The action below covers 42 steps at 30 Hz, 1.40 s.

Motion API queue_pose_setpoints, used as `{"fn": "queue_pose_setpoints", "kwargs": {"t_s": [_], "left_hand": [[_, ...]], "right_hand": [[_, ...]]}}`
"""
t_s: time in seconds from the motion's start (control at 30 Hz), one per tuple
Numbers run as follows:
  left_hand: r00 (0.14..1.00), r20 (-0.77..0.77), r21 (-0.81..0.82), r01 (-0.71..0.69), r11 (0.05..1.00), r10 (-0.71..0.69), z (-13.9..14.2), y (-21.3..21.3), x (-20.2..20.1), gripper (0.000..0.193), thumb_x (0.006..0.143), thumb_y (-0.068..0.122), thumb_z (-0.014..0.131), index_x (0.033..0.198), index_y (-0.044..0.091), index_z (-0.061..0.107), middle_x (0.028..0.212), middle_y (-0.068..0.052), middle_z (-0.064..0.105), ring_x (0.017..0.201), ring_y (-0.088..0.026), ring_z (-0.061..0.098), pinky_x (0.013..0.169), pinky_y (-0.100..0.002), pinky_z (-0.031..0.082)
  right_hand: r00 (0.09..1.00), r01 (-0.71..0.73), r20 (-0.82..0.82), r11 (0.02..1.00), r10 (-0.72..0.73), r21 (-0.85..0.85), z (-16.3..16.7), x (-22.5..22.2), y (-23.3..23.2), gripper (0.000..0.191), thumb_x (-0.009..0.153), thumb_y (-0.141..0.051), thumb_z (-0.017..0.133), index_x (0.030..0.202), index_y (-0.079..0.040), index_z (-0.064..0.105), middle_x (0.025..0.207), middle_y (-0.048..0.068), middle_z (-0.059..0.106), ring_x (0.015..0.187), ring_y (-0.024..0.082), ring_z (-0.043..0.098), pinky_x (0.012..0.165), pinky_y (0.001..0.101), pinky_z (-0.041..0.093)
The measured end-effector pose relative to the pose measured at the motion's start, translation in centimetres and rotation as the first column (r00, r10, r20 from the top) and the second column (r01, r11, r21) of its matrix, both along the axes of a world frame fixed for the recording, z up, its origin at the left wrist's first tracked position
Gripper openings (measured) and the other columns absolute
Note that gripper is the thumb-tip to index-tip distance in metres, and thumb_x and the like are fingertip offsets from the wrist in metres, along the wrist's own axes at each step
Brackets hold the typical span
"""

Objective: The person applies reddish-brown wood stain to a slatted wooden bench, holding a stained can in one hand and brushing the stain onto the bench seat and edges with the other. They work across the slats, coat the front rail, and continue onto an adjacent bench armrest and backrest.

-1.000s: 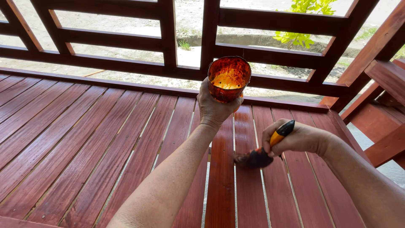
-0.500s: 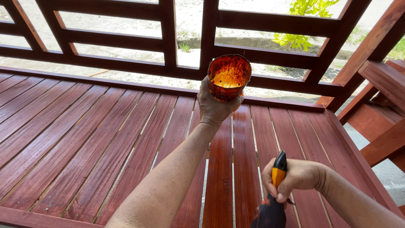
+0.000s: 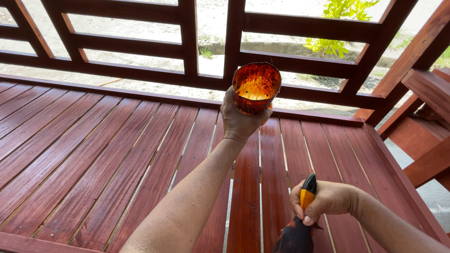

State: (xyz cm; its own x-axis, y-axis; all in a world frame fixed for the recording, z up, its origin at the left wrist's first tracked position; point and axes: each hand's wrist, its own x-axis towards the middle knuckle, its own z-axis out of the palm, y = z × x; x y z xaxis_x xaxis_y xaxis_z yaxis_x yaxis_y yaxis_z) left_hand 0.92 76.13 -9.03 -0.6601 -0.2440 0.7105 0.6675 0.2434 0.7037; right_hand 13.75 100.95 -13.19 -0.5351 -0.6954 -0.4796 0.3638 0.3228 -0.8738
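My left hand (image 3: 240,119) holds up a clear cup (image 3: 256,88) coated inside with orange-brown stain, out over the red-brown slatted wooden deck (image 3: 93,154). Lower right, my right hand (image 3: 326,201) grips a paintbrush (image 3: 300,220) by its orange and black handle. The brush's dark bristles point down toward a board near the bottom edge of the view. The boards look glossy and stained.
A stained wooden railing (image 3: 187,47) runs along the far edge of the deck. Angled wooden beams (image 3: 422,98) rise at the right. Beyond the railing lie sandy ground and a green shrub (image 3: 335,28).
My right hand has drawn the brush back toward me along the board, from mid-deck to the bottom of the view. The cup in my left hand has stayed about still.
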Motion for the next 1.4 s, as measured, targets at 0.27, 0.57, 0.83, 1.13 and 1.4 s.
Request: {"fn": "queue_pose_setpoints", "kwargs": {"t_s": [0.27,0.57,0.83,1.13,1.4], "left_hand": [[1.0,0.026,0.016,0.008,1.0,-0.009,-1.1,-0.5,-2.0,0.094,0.059,0.033,0.095,0.136,0.014,0.045,0.129,-0.009,0.064,0.122,-0.023,0.066,0.104,-0.039,0.06],[0.996,0.075,0.007,-0.039,0.999,0.039,-2.2,-1.7,-4.2,0.094,0.056,0.033,0.097,0.133,0.012,0.048,0.126,-0.011,0.067,0.12,-0.026,0.067,0.102,-0.041,0.059],[0.998,0.065,0.036,0.012,0.999,-0.014,-2.4,-2.4,-4.4,0.089,0.057,0.032,0.095,0.131,0.013,0.049,0.127,-0.009,0.067,0.12,-0.024,0.067,0.103,-0.039,0.06],[0.997,0.077,0.003,0.003,1.0,-0.003,-1.5,-1.1,-3.2,0.098,0.058,0.033,0.097,0.137,0.015,0.042,0.132,-0.008,0.06,0.124,-0.023,0.062,0.107,-0.039,0.057],[0.996,0.067,0.063,0.049,0.997,-0.053,-1.4,-0.6,-3.0,0.096,0.056,0.031,0.096,0.136,0.013,0.044,0.132,-0.01,0.062,0.124,-0.023,0.064,0.106,-0.04,0.058]], "right_hand": [[0.875,0.348,-0.453,0.873,-0.171,0.343,6.7,-7.3,2.3,0.018,0.062,-0.001,0.086,0.076,-0.005,0.076,0.076,0.01,0.076,0.069,0.019,0.072,0.067,0.033,0.063],[0.478,0.526,-0.857,0.844,-0.192,0.105,5.5,-18.6,3.6,0.013,0.074,0.004,0.082,0.082,-0.004,0.075,0.083,0.006,0.073,0.079,0.016,0.066,0.072,0.032,0.056],[-0.06,0.647,-0.998,0.759,-0.037,-0.067,2.3,-18.0,-0.1,0.008,0.081,-0.005,0.08,0.085,-0.01,0.076,0.091,0.0,0.074,0.083,0.012,0.069,0.078,0.0283,0.057],[0.682,0.485,-0.724,0.805,-0.103,0.342,10.1,-11.3,0.0,0.011,0.071,0.004,0.08,0.079,-0.004,0.078,0.079,0.007,0.076,0.077,0.017,0.07,0.069,0.0333,0.058],[0.495,0.54,-0.859,0.821,-0.132,0.186,10.1,-8.4,3.1,0.013,0.071,0.002,0.079,0.079,-0.009,0.081,0.088,0.005,0.082,0.085,0.017,0.076,0.081,0.0324,0.062]]}}
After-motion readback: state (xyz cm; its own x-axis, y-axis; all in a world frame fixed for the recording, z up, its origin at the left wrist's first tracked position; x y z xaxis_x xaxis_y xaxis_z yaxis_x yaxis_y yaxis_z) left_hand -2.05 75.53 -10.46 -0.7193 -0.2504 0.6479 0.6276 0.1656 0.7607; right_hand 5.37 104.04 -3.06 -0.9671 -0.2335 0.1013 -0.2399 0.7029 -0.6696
